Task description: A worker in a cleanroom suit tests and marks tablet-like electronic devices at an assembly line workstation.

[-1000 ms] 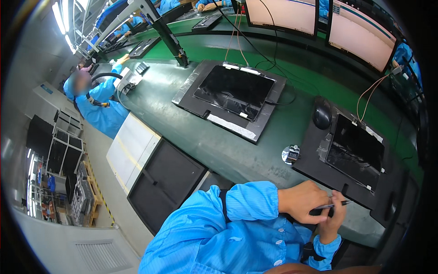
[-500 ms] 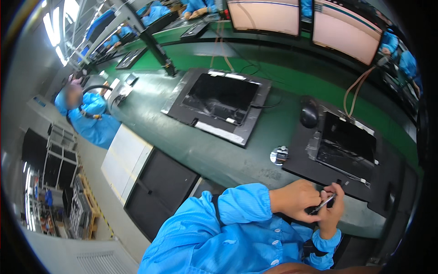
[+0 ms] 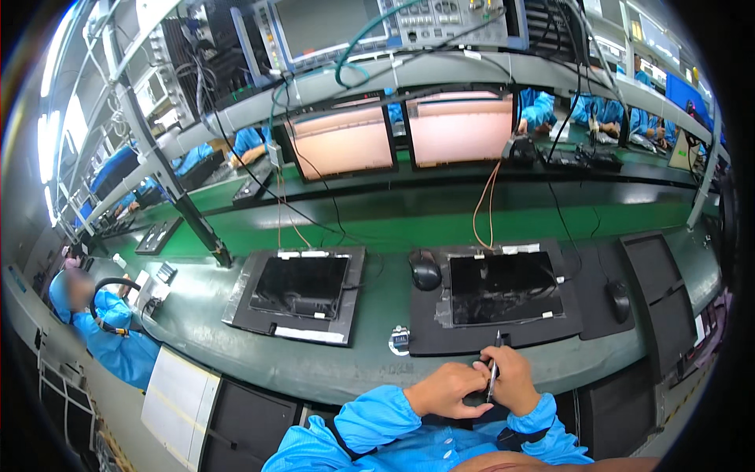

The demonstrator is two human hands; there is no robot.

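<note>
Above the table's near edge, my two hands meet around a slim, dark, shiny pen-like tool (image 3: 493, 373). It stands nearly upright, its thin end pointing away from me. My right hand (image 3: 514, 382) is closed on it, fingers curled along its length. From the other side my left hand (image 3: 450, 390) is also closed, its thumb and fingertips pinching at the tool's lower part. Just beyond them lies a black display panel (image 3: 503, 289) on a dark mat (image 3: 440, 340). A small round silvery item (image 3: 399, 340) rests left of the mat.
Another display panel (image 3: 300, 285) lies on a mat to the left. Two black mice (image 3: 425, 271) (image 3: 618, 301) flank the nearer panel. Two lit monitors (image 3: 462, 130) (image 3: 340, 138) and a bench instrument (image 3: 452, 22) stand behind. A person in blue (image 3: 118, 346) sits far left; black trays (image 3: 668, 291) stand right.
The view has swung up and to the right, bringing in the shelf instrument and the right side of the table. My hands stay together on the pen-like tool, which now points more upright.
</note>
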